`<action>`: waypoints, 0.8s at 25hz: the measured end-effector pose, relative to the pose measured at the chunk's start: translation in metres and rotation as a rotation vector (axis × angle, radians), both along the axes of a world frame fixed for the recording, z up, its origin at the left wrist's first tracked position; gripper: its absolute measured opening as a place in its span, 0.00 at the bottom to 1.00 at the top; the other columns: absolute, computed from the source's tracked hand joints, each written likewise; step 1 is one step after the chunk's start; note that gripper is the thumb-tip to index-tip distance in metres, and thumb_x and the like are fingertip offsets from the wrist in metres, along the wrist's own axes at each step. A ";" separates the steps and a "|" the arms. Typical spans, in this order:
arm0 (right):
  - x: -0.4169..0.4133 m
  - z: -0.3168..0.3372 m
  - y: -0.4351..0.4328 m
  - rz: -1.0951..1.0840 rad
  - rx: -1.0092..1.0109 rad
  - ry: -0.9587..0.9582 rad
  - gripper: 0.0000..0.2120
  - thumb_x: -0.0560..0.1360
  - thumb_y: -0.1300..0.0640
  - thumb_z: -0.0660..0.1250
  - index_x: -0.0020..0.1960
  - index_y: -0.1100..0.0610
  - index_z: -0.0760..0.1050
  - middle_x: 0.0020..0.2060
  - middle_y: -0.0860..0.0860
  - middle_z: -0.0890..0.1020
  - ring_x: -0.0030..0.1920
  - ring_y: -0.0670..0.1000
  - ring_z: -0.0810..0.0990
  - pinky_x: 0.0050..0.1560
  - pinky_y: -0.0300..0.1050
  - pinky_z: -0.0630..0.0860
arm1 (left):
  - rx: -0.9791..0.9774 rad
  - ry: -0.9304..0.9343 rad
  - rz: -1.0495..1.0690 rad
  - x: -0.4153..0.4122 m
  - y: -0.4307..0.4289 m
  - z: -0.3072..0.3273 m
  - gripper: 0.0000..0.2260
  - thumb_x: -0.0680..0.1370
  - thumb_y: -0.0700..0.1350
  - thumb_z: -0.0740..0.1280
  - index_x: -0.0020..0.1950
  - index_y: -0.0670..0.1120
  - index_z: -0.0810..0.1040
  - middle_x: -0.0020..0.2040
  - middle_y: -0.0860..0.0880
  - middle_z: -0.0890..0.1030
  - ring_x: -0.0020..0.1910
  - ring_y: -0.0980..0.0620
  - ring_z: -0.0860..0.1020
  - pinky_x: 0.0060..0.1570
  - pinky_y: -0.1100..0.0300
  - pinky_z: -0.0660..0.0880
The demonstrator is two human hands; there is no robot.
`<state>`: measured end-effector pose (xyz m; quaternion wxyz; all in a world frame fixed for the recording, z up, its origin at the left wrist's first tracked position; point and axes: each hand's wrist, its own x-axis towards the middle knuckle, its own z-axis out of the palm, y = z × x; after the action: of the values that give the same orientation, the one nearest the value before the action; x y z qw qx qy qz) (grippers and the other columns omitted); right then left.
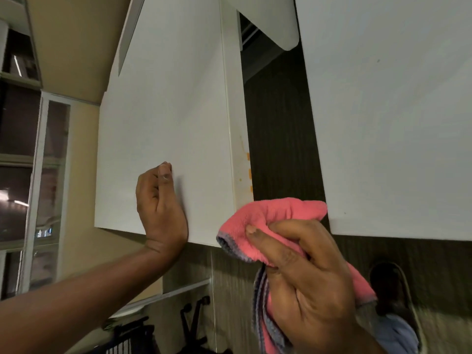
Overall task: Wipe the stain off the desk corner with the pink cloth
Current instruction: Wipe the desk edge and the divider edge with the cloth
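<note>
The right hand (304, 272) is seen closed around the pink cloth (275, 218), with the thumb laid across the fabric on the near side and the fingers curled over it from the right. The cloth is bunched, and its free folded end is pushed forward against the near corner of the white desk (163, 118), at the bottom of the narrow side edge. A grey-blue hem is visible along the cloth's lower folds, which hang below the palm. The stain (245, 166) is found just above the cloth on that side edge, as a run of small orange-yellow marks and smudges; it is not covered by the cloth. The wrist is bent slightly, and the forearm leaves the picture at the lower right.

The left hand (159, 203) is set on the desk's top surface, near its front edge. Its fingers are loosely curled under, nothing is held in it, and the heel of the palm is pressed at the desk's edge. The left forearm is stretched out from the lower left.

A second white panel (388, 111) stands to the right, separated from the desk by a dark gap. A shoe (393, 290) is visible on the floor below it.
</note>
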<state>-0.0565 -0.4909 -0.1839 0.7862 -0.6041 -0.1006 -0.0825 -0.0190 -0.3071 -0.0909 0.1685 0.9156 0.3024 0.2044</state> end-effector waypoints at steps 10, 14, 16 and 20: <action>-0.009 0.001 -0.002 0.050 0.096 0.095 0.11 0.78 0.60 0.64 0.58 0.59 0.79 0.48 0.49 0.77 0.45 0.52 0.80 0.41 0.47 0.77 | -0.002 -0.013 0.010 0.000 0.000 0.000 0.07 0.76 0.60 0.56 0.45 0.61 0.72 0.49 0.53 0.76 0.53 0.54 0.75 0.56 0.57 0.73; 0.029 0.001 -0.005 0.089 0.113 0.089 0.13 0.73 0.72 0.64 0.55 0.62 0.79 0.45 0.53 0.80 0.46 0.50 0.79 0.46 0.38 0.77 | -0.003 -0.005 0.015 0.000 -0.002 0.001 0.07 0.78 0.58 0.56 0.45 0.60 0.72 0.48 0.52 0.75 0.52 0.49 0.75 0.55 0.50 0.74; 0.066 0.004 0.000 0.136 0.144 0.173 0.14 0.74 0.72 0.66 0.56 0.60 0.79 0.46 0.53 0.80 0.48 0.46 0.78 0.50 0.30 0.73 | -0.008 -0.005 0.013 0.001 -0.003 0.001 0.06 0.80 0.54 0.57 0.47 0.59 0.72 0.47 0.55 0.75 0.52 0.50 0.75 0.55 0.52 0.74; 0.113 0.008 0.010 0.265 0.209 0.336 0.12 0.78 0.62 0.65 0.60 0.56 0.78 0.49 0.48 0.81 0.50 0.39 0.78 0.51 0.26 0.72 | -0.003 -0.009 0.010 -0.001 -0.003 0.000 0.06 0.82 0.49 0.56 0.50 0.54 0.72 0.47 0.57 0.74 0.50 0.56 0.74 0.53 0.60 0.73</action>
<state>0.0566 -0.4813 -0.1760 0.8541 -0.5063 -0.0377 0.1134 -0.0196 -0.3098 -0.0913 0.1702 0.9130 0.3065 0.2087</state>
